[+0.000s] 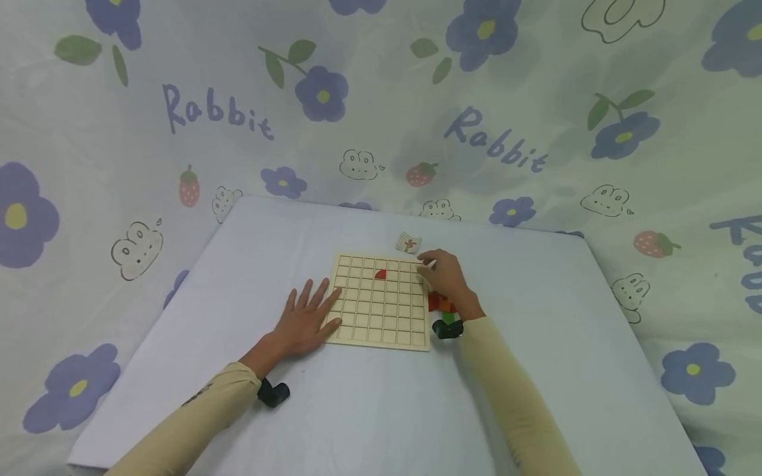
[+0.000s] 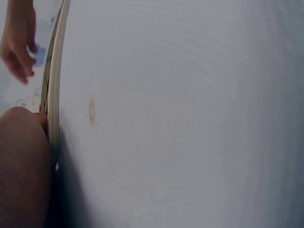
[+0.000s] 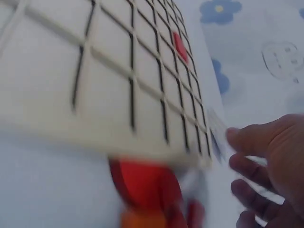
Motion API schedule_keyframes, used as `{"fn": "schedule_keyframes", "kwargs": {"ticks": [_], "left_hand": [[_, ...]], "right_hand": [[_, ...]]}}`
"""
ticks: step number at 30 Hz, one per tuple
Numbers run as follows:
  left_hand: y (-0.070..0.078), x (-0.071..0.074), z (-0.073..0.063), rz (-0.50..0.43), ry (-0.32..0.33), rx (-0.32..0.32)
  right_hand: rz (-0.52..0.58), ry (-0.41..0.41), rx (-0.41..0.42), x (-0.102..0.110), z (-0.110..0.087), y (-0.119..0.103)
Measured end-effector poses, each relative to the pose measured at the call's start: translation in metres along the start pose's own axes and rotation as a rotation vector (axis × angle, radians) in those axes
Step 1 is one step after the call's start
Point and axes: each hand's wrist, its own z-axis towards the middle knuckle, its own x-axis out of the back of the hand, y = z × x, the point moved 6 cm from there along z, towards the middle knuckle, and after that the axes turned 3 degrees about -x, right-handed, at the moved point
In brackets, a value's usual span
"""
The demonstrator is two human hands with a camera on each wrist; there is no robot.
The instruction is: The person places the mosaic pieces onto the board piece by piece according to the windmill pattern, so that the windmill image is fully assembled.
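A pale wooden board (image 1: 369,318) with a square grid lies flat on the table. One red quarter-round piece (image 1: 381,275) sits in a cell near its far side. My left hand (image 1: 303,325) rests with fingers spread on the board's left edge. Over the far right corner hovers my right hand (image 1: 445,274), its fingers loosely bent. The right wrist view shows its thumb (image 3: 249,137) apart from the fingers, with nothing between them. Red, orange and green pieces (image 1: 434,301) lie against the board's right side, partly covered by the right wrist in the head view.
Behind the board lies a small printed card (image 1: 408,243) with a red figure. A white cloth covers the table (image 1: 536,284). Black wrist devices (image 1: 275,394) sit below both wrists. A curtain (image 1: 381,132) with flowers and rabbits hangs behind the table.
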Motion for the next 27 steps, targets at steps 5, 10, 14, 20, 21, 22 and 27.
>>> {"fn": "schedule_keyframes", "kwargs": {"ticks": [5, 10, 14, 20, 21, 22, 27], "left_hand": [[-0.003, -0.001, -0.003, 0.003, -0.014, 0.015], [-0.002, 0.002, -0.006, -0.017, 0.01, 0.013], [-0.003, -0.002, -0.005, -0.025, 0.007, 0.009], [-0.003, -0.008, -0.003, -0.029, 0.009, 0.003], [-0.003, -0.008, -0.002, -0.029, 0.012, 0.001], [-0.002, -0.008, -0.002, -0.03, 0.016, -0.001], [0.002, -0.007, 0.001, -0.028, 0.017, -0.006]], "right_hand": [[-0.192, -0.105, -0.17, 0.019, -0.009, 0.031], [-0.233, -0.118, -0.187, 0.013, -0.012, 0.045], [-0.199, -0.089, -0.193, 0.008, -0.01, 0.049], [-0.144, -0.073, -0.142, 0.003, -0.008, 0.044], [-0.132, -0.072, -0.131, 0.002, -0.008, 0.043], [-0.125, -0.076, -0.12, 0.002, -0.007, 0.041], [-0.096, -0.113, -0.125, 0.002, -0.01, 0.037]]}}
